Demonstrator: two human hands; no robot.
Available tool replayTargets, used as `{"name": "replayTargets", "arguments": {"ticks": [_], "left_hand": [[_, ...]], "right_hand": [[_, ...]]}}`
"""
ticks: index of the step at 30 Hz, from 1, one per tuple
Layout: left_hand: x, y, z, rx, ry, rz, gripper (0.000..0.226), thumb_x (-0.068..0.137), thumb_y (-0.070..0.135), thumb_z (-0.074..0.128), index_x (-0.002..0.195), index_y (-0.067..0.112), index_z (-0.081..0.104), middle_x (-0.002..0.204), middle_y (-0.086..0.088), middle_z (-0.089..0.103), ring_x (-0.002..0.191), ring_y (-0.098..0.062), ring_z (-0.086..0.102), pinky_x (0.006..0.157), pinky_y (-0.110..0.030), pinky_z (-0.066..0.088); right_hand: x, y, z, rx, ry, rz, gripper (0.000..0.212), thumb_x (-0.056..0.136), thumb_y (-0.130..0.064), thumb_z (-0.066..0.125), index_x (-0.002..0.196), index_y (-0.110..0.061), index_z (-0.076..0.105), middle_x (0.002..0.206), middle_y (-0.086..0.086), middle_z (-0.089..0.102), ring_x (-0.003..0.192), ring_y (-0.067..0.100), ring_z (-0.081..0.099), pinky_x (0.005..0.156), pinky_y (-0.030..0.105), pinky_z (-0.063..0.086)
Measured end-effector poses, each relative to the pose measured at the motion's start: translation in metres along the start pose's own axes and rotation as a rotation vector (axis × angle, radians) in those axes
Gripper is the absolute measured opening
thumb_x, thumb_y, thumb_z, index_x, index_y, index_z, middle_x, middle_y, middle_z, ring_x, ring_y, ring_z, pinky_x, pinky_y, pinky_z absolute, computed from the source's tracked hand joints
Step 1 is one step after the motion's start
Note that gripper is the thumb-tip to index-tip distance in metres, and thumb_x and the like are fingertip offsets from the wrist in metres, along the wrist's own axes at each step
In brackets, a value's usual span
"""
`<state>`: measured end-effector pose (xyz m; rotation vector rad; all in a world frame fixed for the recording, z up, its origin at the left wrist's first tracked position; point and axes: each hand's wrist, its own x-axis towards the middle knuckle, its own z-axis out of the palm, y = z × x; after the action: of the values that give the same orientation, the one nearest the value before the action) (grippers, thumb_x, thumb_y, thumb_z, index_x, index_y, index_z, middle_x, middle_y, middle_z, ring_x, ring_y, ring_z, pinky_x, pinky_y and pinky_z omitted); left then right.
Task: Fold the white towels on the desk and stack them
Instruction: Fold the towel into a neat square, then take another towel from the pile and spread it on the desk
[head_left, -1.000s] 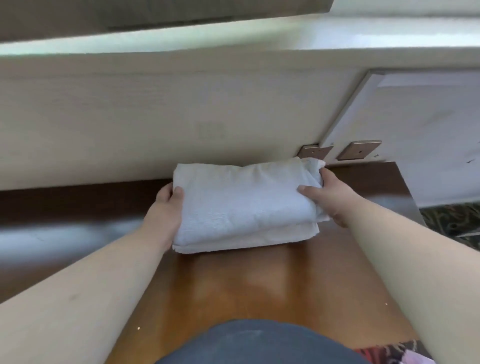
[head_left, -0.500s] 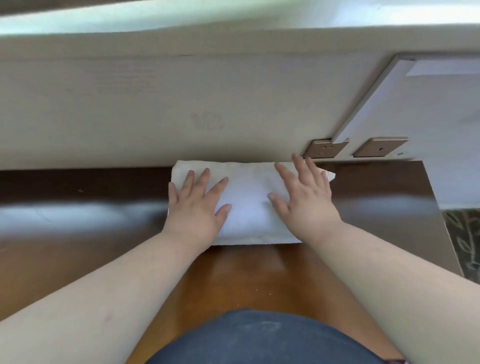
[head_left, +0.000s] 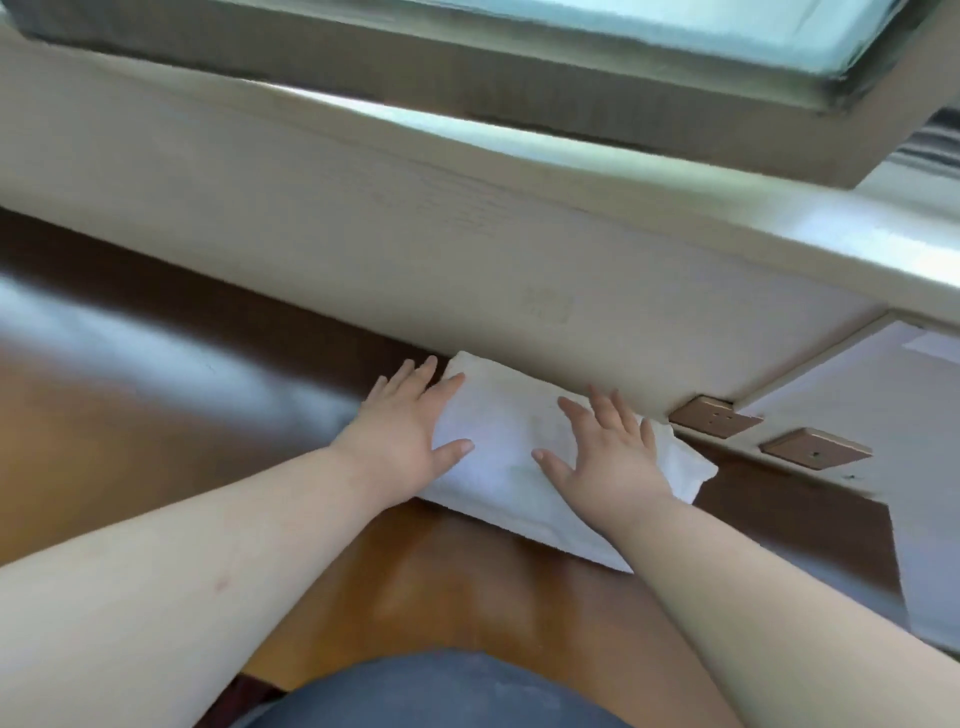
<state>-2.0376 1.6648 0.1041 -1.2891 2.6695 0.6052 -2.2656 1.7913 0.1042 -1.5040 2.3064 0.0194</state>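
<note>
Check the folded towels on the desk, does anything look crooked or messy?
Mostly tidy. Both hands, left hand and right hand, press flat on the folded white towels against the wall. One oddity: the right end sticks out unevenly in a loose corner.

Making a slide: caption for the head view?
Both hands, left and right, press flat on folded white towels on the desk.

A second ago both hands grip the ends of the folded white towel, holding it raised off the desk. Now it lies flat on the desk against the wall. The left hand and the right hand are flat on top, fingers straight and spread. Since half a second ago the left hand sits further out, over the towel's left end.
</note>
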Motion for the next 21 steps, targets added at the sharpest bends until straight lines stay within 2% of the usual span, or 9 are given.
{"name": "replayTargets", "arguments": {"ticks": [3,8,11,13,16,18,21], "left_hand": [[-0.050,-0.040,-0.037,0.045,0.057,-0.116,0.076,0.093,0.060,0.047,0.157,0.034,0.014,0.167,-0.002,0.007,0.153,-0.024,0.003,0.123,-0.040,0.006],[-0.177,-0.123,-0.112,0.213,0.028,-0.447,0.065,0.094,0.060,0.047,0.151,0.034,0.030,0.161,-0.003,0.024,0.146,-0.026,0.026,0.118,-0.042,0.025],[-0.280,-0.171,-0.159,0.038,0.114,-0.660,0.060,0.093,0.058,0.051,0.147,0.037,0.037,0.153,0.004,0.034,0.130,-0.021,0.048,0.106,-0.035,0.040],[-0.359,-0.197,-0.190,-0.048,0.167,-0.739,0.056,0.092,0.059,0.052,0.144,0.040,0.040,0.147,0.008,0.039,0.119,-0.015,0.055,0.097,-0.030,0.045],[-0.472,-0.245,-0.246,0.022,0.212,-0.827,0.053,0.090,0.058,0.054,0.140,0.043,0.043,0.140,0.011,0.046,0.115,-0.013,0.056,0.093,-0.029,0.047],[-0.536,-0.283,-0.287,0.077,0.286,-0.889,0.053,0.090,0.057,0.054,0.140,0.042,0.045,0.139,0.011,0.050,0.118,-0.014,0.056,0.098,-0.033,0.047],[-0.602,-0.339,-0.333,0.075,0.436,-0.969,0.049,0.090,0.056,0.055,0.136,0.040,0.049,0.136,0.010,0.055,0.119,-0.014,0.056,0.101,-0.036,0.046]], "right_hand": [[0.010,-0.071,-0.022,-0.037,-0.024,-0.221,0.078,0.088,-0.075,0.034,0.156,-0.037,0.025,0.169,0.001,0.013,0.156,0.025,-0.003,0.124,0.053,0.001],[0.007,-0.231,-0.059,-0.198,-0.046,-0.548,0.074,0.090,-0.069,0.049,0.154,-0.034,0.033,0.168,0.001,0.017,0.156,0.028,0.002,0.124,0.055,0.009],[-0.021,-0.344,-0.080,-0.316,-0.052,-0.727,0.075,0.090,-0.070,0.050,0.155,-0.035,0.033,0.168,0.000,0.016,0.156,0.027,0.001,0.123,0.054,0.010],[-0.054,-0.424,-0.097,-0.363,-0.063,-0.854,0.075,0.090,-0.072,0.050,0.154,-0.036,0.034,0.167,-0.002,0.019,0.156,0.026,0.004,0.123,0.053,0.013],[-0.115,-0.551,-0.127,-0.372,-0.051,-1.039,0.074,0.087,-0.074,0.052,0.150,-0.037,0.039,0.157,-0.008,0.037,0.149,0.024,0.028,0.118,0.044,0.031],[-0.159,-0.637,-0.140,-0.337,-0.026,-1.143,0.071,0.085,-0.074,0.053,0.146,-0.038,0.043,0.148,-0.008,0.048,0.135,0.021,0.048,0.104,0.036,0.043],[-0.213,-0.754,-0.144,-0.282,0.026,-1.263,0.068,0.088,-0.069,0.054,0.146,-0.035,0.044,0.145,-0.003,0.054,0.131,0.024,0.053,0.100,0.034,0.044]]}}
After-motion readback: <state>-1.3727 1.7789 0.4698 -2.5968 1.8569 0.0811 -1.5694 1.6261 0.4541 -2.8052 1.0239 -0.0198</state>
